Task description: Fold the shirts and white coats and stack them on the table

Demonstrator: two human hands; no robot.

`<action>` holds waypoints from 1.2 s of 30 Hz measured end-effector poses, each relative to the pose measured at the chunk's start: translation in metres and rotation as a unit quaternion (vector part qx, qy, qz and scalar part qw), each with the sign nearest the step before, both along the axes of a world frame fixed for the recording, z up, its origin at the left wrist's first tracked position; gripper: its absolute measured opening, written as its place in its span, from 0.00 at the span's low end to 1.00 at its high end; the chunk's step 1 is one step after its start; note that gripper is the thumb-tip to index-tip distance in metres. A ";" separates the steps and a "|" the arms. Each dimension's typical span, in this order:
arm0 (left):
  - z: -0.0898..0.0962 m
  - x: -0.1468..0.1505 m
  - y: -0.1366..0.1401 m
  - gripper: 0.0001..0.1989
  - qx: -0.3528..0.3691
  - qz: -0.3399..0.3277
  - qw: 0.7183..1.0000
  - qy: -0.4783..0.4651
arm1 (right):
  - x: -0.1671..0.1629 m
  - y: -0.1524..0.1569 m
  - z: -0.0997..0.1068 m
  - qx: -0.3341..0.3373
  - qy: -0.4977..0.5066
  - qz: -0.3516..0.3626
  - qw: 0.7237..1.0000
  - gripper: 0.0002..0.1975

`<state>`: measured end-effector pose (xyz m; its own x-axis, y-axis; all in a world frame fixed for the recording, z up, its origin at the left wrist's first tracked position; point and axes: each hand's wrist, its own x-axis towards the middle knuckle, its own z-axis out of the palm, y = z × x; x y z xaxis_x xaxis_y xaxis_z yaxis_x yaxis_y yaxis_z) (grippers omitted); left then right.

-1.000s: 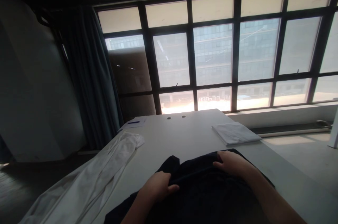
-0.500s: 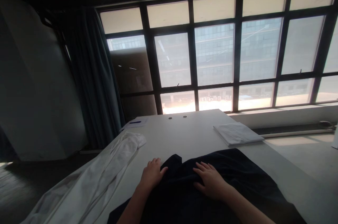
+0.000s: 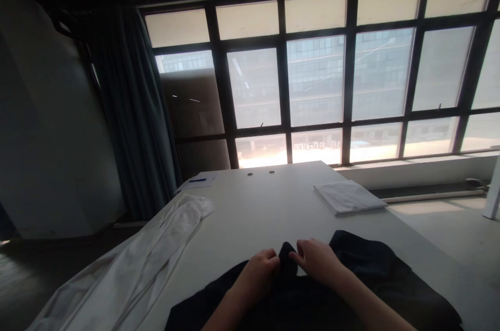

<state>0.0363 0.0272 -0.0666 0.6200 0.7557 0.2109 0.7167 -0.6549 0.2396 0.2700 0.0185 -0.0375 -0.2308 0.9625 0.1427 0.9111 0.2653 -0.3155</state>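
A dark navy garment [image 3: 363, 271] lies spread over the near part of the white table, and a peak of its cloth stands up between my hands. My left hand [image 3: 262, 272] is closed, its curled fingers gripping the cloth just left of that peak. On the other side, my right hand [image 3: 317, 261] is also closed, with bent fingers and thumb at the edge of the peak. The fingertips of both hands are partly hidden by the cloth and the hands themselves.
The white table [image 3: 253, 206] reaches toward the windows. Crumpled white cloth [image 3: 156, 258] hangs over its left edge, and a folded white cloth [image 3: 347, 197] lies at right. A blue pen [image 3: 197, 180] rests on paper at the far left corner. A dark curtain [image 3: 136, 112] hangs beyond.
Both hands have gone from lying spread on the garment to curled around its cloth. My left hand moved right, bringing the hands closer together, and the garment's upper edge has bunched into a peak.
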 end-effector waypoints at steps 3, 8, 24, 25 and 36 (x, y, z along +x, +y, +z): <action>-0.006 0.011 -0.003 0.10 0.066 -0.056 0.996 0.005 | -0.012 0.010 -0.024 0.039 0.062 -0.045 0.996 0.14; -0.005 0.003 0.000 0.12 0.085 0.025 0.995 -0.036 | -0.021 0.015 -0.053 0.076 0.107 0.003 0.991 0.10; -0.009 -0.006 0.008 0.17 -0.048 0.159 0.978 -0.129 | -0.014 0.017 -0.059 0.203 0.308 0.159 0.916 0.21; -0.010 -0.006 0.009 0.15 -0.044 0.152 0.979 -0.131 | -0.014 0.017 -0.058 0.212 0.313 0.155 0.913 0.22; -0.011 -0.012 0.016 0.12 0.018 0.166 0.934 -0.317 | -0.013 0.030 -0.067 0.221 0.317 0.053 0.921 0.22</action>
<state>0.0243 0.0431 -0.0777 0.0953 0.8695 0.4846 0.6039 -0.4375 0.6663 0.2573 0.0483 -0.1047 -0.0566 0.7547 0.6536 0.5427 0.5727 -0.6143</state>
